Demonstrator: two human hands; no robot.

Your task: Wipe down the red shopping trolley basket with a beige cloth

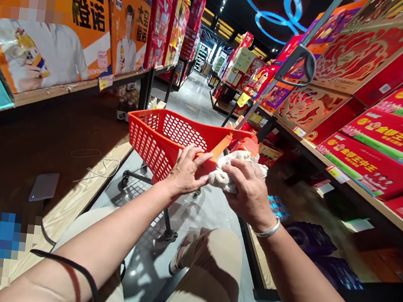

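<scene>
A red plastic shopping cart [152, 138] with perforated walls stands in front of my knees, on a dark wheeled frame. My left hand [187, 171] grips its near rim, fingers bent over the edge and thumb pointing right. In my right hand [246, 187] is a crumpled whitish cloth [222, 178], pressed against the cart's right end beside the orange bar [221, 147]. The fingers lie bent over the cloth, which hides the part of the cart under it. A silver bangle circles my right wrist.
Shelves of orange boxes [126, 31] line the left side; red gift boxes [363, 162] fill the right shelf [367, 191]. A grey metal pole [287, 64] leans in at upper right. A phone-like device [43, 187] and a thin cable lie at lower left. The tiled aisle [198, 85] runs ahead.
</scene>
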